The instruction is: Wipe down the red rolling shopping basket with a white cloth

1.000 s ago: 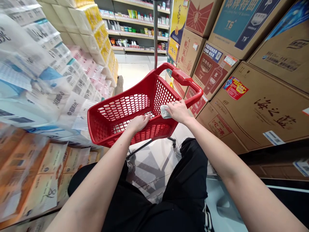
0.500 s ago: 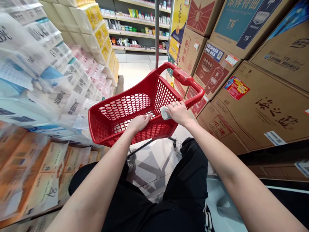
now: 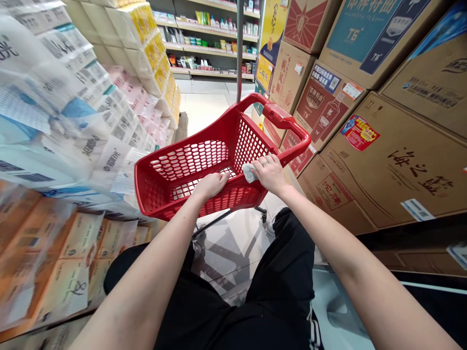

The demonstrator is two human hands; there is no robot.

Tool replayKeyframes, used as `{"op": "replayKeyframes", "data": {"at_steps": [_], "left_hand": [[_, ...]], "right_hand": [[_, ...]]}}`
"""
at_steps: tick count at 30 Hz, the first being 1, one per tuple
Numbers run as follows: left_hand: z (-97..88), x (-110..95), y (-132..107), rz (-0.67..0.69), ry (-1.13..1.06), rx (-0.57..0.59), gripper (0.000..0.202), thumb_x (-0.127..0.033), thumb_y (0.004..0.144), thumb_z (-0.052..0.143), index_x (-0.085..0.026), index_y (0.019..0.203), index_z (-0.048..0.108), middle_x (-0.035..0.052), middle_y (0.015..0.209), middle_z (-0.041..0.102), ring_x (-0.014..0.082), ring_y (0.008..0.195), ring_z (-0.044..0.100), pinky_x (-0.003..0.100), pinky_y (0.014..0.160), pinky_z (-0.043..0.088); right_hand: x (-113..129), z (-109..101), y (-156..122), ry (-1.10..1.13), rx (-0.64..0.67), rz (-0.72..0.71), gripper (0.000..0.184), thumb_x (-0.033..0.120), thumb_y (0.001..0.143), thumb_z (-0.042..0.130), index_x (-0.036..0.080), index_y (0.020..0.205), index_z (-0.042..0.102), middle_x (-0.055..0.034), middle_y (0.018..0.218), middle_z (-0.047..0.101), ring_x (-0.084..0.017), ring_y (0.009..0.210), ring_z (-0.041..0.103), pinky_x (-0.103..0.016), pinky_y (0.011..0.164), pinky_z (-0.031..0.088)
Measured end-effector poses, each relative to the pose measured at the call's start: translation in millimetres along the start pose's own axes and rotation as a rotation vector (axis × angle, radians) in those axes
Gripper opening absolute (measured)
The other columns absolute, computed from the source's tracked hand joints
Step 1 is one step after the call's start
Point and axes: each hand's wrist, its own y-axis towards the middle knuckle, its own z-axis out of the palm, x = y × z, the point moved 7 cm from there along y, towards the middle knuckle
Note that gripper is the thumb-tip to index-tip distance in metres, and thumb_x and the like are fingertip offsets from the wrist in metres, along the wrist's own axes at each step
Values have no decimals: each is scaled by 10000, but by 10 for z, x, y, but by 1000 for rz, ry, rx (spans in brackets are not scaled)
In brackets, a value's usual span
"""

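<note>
A red plastic shopping cart (image 3: 189, 154) stands in front of my knees, its basket tilted across the view and its handle at the upper right. My left hand (image 3: 211, 185) is closed over the basket's near rim, around the middle of that side. Further right on the same rim, close to the handle end, my right hand (image 3: 269, 172) presses a pale, crumpled cloth (image 3: 250, 172) against the red plastic. A ring shows on one finger of this hand. The basket's meshed floor shows through with nothing lying on it.
Wrapped tissue packs (image 3: 109, 121) are piled high on the left. Printed cardboard cartons (image 3: 394, 160) form a wall on the right. Behind the cart, a grey pole (image 3: 239, 53) rises before shelves (image 3: 215, 48) of small goods. A grey plastic stool-like surface (image 3: 339, 311) is at lower right.
My right hand and the cloth shift very slightly on the rim. The left hand keeps its grip, and the cart stays nearly in place.
</note>
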Motion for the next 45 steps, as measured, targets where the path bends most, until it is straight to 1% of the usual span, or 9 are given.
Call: {"op": "replayKeyframes", "data": {"at_steps": [4,8,11,16,21,25,34,39,45], "left_hand": [[6,11,2,-18,3,8,760,-651,858,85,-192,890,690,116,975,698,252,920,633,296,769,435],[10,24,4,-41,13,10,775,-670,845,74,-194,863,684,121,964,697,266,916,632,307,753,437],[8,19,3,-31,9,3,762,-658,852,77,-198,859,684,113,954,700,255,914,633,298,761,434],[0,14,-3,-20,3,-3,748,-647,857,86,-197,861,684,113,941,700,256,901,635,298,745,435],[0,7,-13,-31,-8,10,741,-638,861,96,-195,861,690,112,957,703,252,918,636,297,778,435],[-4,8,-15,-48,1,15,737,-643,858,105,-198,894,692,110,986,699,256,943,630,301,791,436],[-7,-2,-15,-34,4,20,751,-637,860,87,-191,886,690,115,969,698,258,926,629,301,772,434],[0,0,-16,-34,0,23,752,-644,857,91,-192,915,690,113,991,695,260,932,626,303,770,433],[0,-1,-8,-43,6,20,756,-640,859,88,-190,917,694,118,1005,695,266,957,624,307,791,431]], "right_hand": [[-4,25,11,-18,4,21,358,401,965,322,172,1024,591,-107,1022,608,-254,987,466,-398,923,239],[-13,61,119,-30,60,71,407,416,967,293,150,956,601,-132,972,627,-267,967,482,-398,862,269],[-7,64,180,-25,97,99,405,399,968,293,144,938,607,-138,942,645,-266,956,498,-394,845,274],[0,47,225,-16,125,108,400,383,965,302,142,936,620,-142,925,666,-264,932,531,-388,818,285],[-8,69,266,3,169,115,429,370,967,289,137,895,642,-148,895,677,-262,899,565,-374,784,298],[-6,73,257,14,167,105,440,377,972,276,140,898,639,-137,886,679,-252,889,570,-370,794,291],[34,13,137,22,96,-4,411,436,968,294,164,943,601,-97,947,649,-234,917,528,-355,828,265],[25,38,173,20,116,24,420,431,967,296,155,931,610,-111,938,655,-238,913,538,-367,826,268],[25,85,237,9,125,104,423,406,970,287,153,919,621,-128,910,670,-248,912,546,-381,820,279]]}}
